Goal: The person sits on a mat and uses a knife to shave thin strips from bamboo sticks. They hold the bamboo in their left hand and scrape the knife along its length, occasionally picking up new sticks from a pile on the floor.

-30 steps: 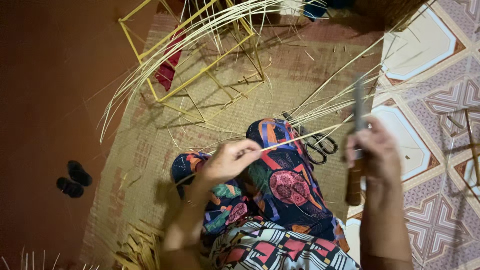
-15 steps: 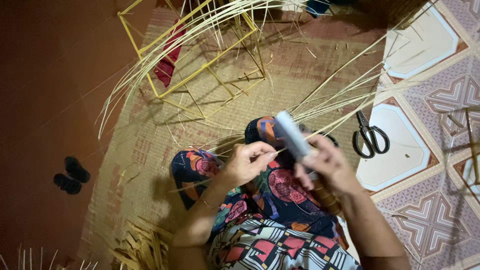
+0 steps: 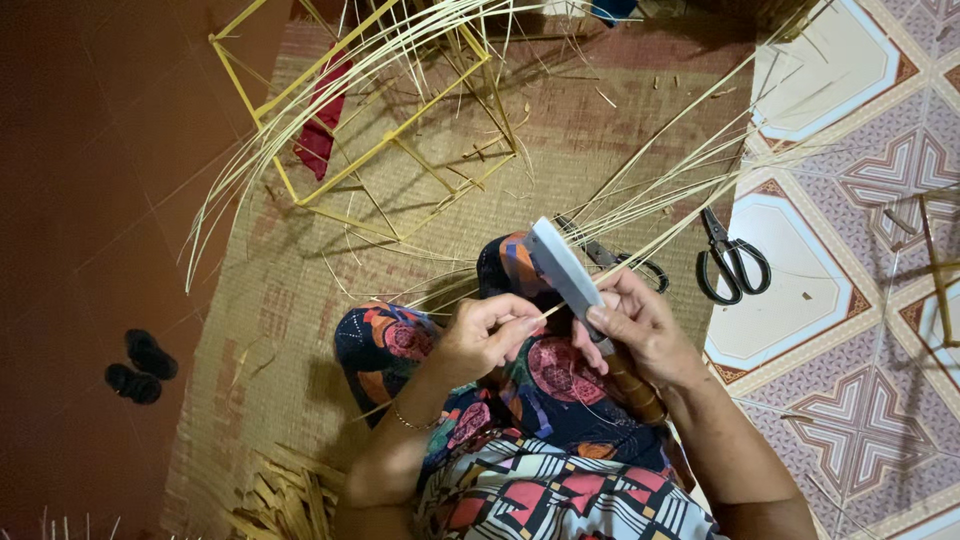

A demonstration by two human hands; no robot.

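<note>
Woven matting (image 3: 300, 300) covers the floor under the seated person, with patterned tiles (image 3: 860, 420) beyond it on the right-hand side. Far out past the left hand lie a pair of dark slippers (image 3: 140, 365), and ahead of that hand stands a yellow stick frame (image 3: 390, 130) draped with long pale strips. The left hand (image 3: 485, 338) is closed, thumb and forefinger pinching the near end of a thin bamboo strip (image 3: 640, 235), which runs away from the hands toward the tiles. The right hand (image 3: 640, 325) is wrapped tight around the brown handle of a broad-bladed knife (image 3: 562, 265), the blade rising between the two hands and meeting the strip close to the pinch; whether the edge has bitten in is hard to tell from here. Judged as a shaving or splitting stroke, it goes best with the strip kept taut, the blade at a shallow angle and the fingers clear of the edge. Black scissors (image 3: 735, 262) lie beyond the right hand on a tile.
</note>
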